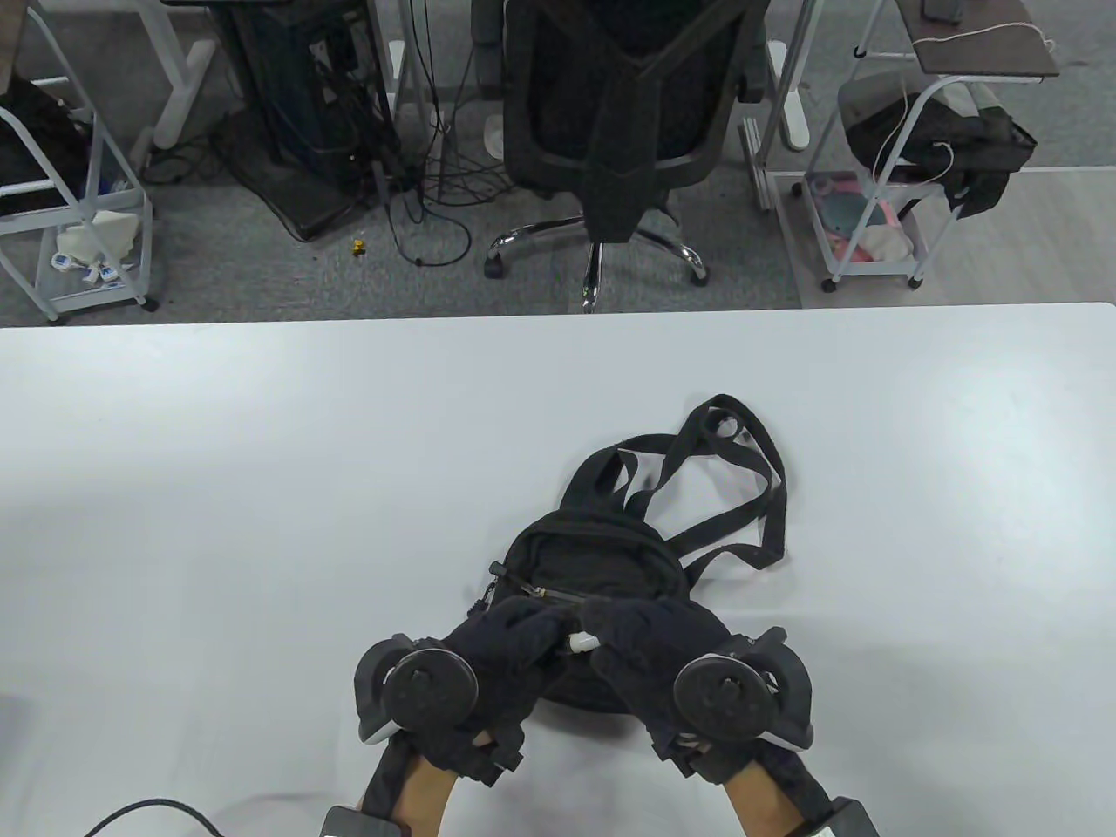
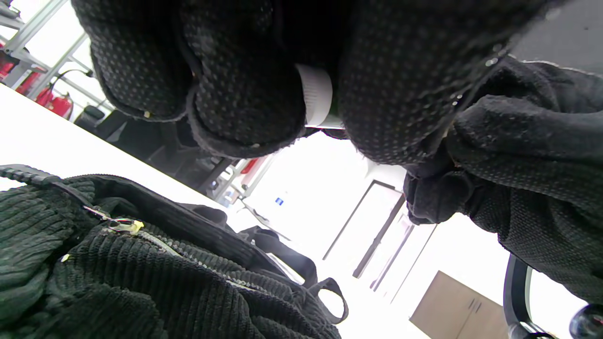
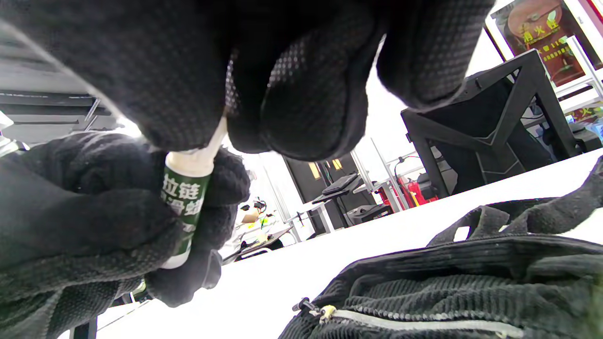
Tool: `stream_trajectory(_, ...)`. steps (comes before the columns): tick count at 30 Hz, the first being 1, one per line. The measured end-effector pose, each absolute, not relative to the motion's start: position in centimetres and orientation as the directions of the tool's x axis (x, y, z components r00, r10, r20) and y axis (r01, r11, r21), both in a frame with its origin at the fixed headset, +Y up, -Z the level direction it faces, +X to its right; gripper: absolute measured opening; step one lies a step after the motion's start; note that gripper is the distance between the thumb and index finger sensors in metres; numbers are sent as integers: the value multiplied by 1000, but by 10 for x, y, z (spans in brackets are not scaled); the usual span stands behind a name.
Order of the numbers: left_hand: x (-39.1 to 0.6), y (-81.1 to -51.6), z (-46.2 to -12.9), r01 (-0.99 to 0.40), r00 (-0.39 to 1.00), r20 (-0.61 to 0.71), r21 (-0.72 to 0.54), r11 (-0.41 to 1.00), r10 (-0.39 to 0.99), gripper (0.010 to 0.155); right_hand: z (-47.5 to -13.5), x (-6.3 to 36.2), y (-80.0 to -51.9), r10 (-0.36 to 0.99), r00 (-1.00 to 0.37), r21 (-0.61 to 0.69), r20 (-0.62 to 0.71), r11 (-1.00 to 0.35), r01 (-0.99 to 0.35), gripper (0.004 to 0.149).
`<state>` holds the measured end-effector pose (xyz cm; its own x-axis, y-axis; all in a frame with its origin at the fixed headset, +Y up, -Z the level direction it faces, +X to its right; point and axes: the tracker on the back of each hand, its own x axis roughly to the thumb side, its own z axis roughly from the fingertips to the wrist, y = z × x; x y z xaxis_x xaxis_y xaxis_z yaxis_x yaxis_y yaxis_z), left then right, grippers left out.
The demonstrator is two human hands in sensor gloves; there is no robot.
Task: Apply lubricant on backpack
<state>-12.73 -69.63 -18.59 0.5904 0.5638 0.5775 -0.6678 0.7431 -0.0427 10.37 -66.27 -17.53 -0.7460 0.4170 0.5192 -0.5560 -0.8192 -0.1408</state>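
Table view high overhead, wrist views low, close, upward, sharing backpack (image 1: 593, 567)

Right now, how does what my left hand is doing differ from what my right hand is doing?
The left hand wraps around the green body of the lubricant tube; the right hand pinches only the tube's white tip.
The left hand sits left of the tube in the table view; the right hand is on its right.
Both wear black gloves and hover above the backpack, neither plainly touching it.

a white table (image 1: 261, 488) carries a black corduroy backpack (image 1: 602, 558).
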Motion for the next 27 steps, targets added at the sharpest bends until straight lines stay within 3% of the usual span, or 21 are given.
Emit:
stream_trajectory(12, -125, -696, -186, -651, 605, 575, -42, 758, 551, 53, -172, 97, -662, 347, -775, -182, 529, -845, -503, 51)
stream_trajectory(27, -115, -691, -175, -628, 649, 579, 43, 777, 493, 53, -180, 101, -669, 474, -711, -85, 520, -799, -596, 49)
